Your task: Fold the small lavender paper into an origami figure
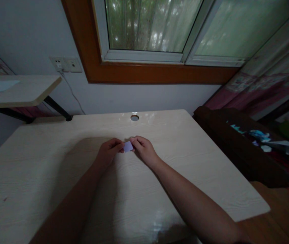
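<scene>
A small light-purple piece (pixel 128 146), flat like folded paper, is held between my two hands above the pale wood-grain table (pixel 159 189). My left hand (pixel 109 149) pinches its left edge with thumb and fingers. On the opposite side, my right hand (pixel 143 148) grips the right edge, thumb on top. The fingertips under the piece are partly hidden. Whether its lower side touches the tabletop, I cannot tell.
Near the table's back edge is a round cable hole (pixel 134 118). A raised shelf (pixel 20 91) on black legs stands at the left. A cord (pixel 73 93) runs down from a wall socket (pixel 65 64). Dark wooden furniture (pixel 225 142) with assorted items lies beyond the right edge.
</scene>
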The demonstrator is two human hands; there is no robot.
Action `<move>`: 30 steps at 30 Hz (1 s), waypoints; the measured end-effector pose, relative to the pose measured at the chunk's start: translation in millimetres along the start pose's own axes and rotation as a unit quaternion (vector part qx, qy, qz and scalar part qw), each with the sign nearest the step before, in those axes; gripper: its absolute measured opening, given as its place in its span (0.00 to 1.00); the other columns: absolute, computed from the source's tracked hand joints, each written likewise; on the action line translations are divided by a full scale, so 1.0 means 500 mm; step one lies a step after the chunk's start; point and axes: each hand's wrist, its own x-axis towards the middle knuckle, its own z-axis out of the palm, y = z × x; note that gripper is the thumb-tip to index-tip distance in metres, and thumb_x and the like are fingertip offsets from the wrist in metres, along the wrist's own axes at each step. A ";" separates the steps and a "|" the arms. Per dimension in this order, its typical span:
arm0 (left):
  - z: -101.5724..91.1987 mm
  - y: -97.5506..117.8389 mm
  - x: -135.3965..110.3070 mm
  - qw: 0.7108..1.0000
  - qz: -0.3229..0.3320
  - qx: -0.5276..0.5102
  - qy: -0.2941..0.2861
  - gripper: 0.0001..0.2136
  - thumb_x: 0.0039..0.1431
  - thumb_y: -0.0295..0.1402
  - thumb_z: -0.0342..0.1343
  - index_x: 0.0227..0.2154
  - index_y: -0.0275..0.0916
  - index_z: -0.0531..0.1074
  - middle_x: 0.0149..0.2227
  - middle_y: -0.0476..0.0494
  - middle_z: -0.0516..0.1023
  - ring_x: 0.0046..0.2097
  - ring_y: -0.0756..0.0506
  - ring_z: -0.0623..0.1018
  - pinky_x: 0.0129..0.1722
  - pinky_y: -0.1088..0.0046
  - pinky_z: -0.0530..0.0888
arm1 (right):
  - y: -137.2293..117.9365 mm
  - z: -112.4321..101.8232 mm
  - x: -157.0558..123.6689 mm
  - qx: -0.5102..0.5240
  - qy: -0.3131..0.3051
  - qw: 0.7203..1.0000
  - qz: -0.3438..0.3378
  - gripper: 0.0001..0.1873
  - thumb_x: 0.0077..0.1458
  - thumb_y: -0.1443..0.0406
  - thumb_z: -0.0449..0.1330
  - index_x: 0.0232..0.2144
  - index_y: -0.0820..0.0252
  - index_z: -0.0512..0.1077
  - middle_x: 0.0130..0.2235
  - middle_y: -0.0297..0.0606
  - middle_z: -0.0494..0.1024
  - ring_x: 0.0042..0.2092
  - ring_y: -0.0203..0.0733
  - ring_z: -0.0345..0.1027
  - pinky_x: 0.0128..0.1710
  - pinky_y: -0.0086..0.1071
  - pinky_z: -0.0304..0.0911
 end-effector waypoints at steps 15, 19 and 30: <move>-0.006 -0.010 0.000 0.992 0.052 0.112 -0.007 0.10 0.55 0.41 0.60 0.30 0.39 0.76 0.27 0.48 0.78 0.31 0.47 0.75 0.33 0.74 0.70 | 0.003 -0.001 -0.002 -0.051 -0.023 0.998 -0.027 0.09 0.56 0.59 0.61 0.31 0.59 0.75 0.29 0.34 0.75 0.29 0.36 0.64 0.31 0.29 0.58; -0.005 -0.005 -0.003 0.989 0.060 0.133 -0.006 0.10 0.55 0.41 0.59 0.29 0.38 0.76 0.27 0.49 0.77 0.30 0.48 0.74 0.32 0.75 0.69 | 0.001 -0.001 -0.003 -0.090 -0.023 0.994 -0.054 0.07 0.56 0.63 0.59 0.31 0.59 0.76 0.30 0.35 0.76 0.31 0.36 0.65 0.32 0.29 0.59; -0.009 -0.004 0.001 0.995 0.047 0.062 0.068 0.09 0.54 0.39 0.60 0.28 0.38 0.76 0.28 0.49 0.77 0.32 0.48 0.74 0.35 0.75 0.69 | -0.001 0.004 -0.001 -0.053 0.002 0.998 -0.023 0.05 0.51 0.67 0.59 0.29 0.61 0.75 0.28 0.33 0.73 0.29 0.34 0.62 0.29 0.27 0.57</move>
